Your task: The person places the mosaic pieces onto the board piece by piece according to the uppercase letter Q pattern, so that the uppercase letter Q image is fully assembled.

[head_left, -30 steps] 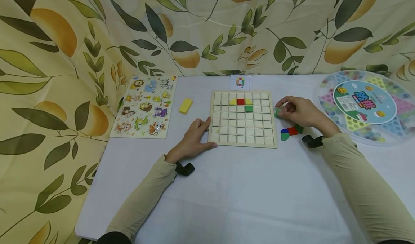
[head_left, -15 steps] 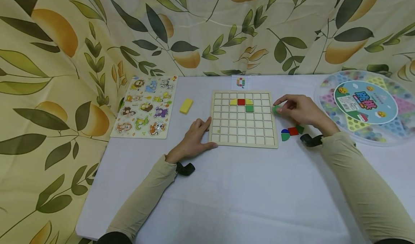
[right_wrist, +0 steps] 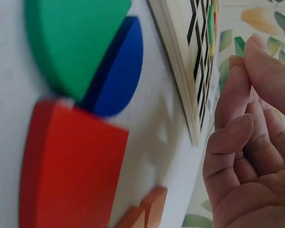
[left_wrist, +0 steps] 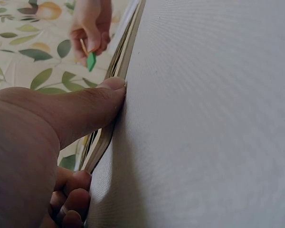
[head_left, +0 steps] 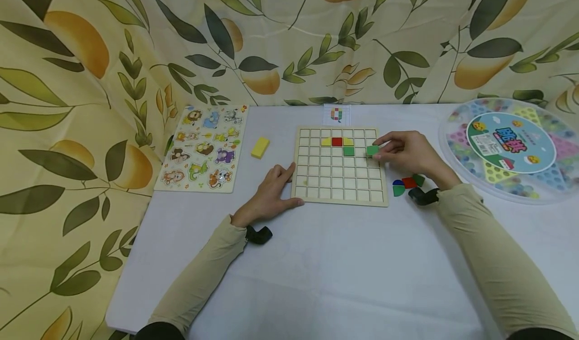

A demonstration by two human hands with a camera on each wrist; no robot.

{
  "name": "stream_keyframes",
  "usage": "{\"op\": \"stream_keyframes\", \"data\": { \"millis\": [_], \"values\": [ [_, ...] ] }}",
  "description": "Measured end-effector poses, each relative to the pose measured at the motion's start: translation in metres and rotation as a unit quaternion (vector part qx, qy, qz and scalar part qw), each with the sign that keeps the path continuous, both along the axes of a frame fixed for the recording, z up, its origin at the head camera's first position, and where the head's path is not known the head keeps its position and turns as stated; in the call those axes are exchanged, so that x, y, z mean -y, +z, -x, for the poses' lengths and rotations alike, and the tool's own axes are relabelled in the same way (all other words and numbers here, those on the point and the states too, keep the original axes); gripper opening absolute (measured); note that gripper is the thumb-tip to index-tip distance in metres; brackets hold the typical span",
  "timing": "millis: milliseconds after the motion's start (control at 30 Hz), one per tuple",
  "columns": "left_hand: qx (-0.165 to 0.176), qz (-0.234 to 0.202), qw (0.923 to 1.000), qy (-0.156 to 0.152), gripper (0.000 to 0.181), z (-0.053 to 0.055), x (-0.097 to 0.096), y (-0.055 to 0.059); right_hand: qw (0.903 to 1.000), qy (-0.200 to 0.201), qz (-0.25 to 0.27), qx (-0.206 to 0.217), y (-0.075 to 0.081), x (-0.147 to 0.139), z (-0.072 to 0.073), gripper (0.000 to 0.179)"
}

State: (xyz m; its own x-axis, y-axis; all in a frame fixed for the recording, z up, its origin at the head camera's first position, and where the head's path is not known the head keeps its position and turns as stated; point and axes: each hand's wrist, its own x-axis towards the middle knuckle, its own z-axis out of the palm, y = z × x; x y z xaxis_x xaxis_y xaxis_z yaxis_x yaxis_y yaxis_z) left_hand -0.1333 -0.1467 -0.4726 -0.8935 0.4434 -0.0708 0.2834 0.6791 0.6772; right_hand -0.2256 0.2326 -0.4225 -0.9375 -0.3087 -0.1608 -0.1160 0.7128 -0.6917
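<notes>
Over the right side of the wooden grid board [head_left: 339, 203], my right hand [head_left: 409, 151] pinches a green square tile [head_left: 372, 151] between thumb and fingertips. The same tile [right_wrist: 239, 45] shows only partly in the right wrist view. My left hand [head_left: 269, 194] rests at the board's near left corner, its straight thumb [left_wrist: 97, 102] against the near edge and fingers at the left side. Set in the board are a red square [head_left: 336, 141], yellow curved pieces on both sides of it, and a green square [head_left: 349, 151] below the right yellow one.
Right of the board lie a red square [head_left: 409, 183], a blue piece [head_left: 397, 183] and green curved pieces [head_left: 398, 191]. A round clear case [head_left: 457, 179] stands far right. A pattern card [head_left: 344, 108] lies behind the board; a yellow block [head_left: 260, 148] and animal puzzle [head_left: 212, 179] are left.
My right hand has moved left with the green square tile, from beside the board to over its right columns. The tile now shows its flat face. My left hand has stayed put.
</notes>
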Motion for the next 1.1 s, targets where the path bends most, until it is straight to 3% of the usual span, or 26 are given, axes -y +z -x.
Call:
{"op": "stream_keyframes", "data": {
  "millis": [700,1100],
  "values": [
    [0.004,0.001,1.0,-0.002,0.103,0.002,0.0,0.002,0.9984,0.038,0.042,0.001,-0.005,0.033,0.004,0.034],
    [0.006,0.001,1.0,-0.003,0.104,0.002,0.0,0.001,0.9983,0.043,0.039,0.01,-0.01,0.043,0.004,0.037]
  ]
}}
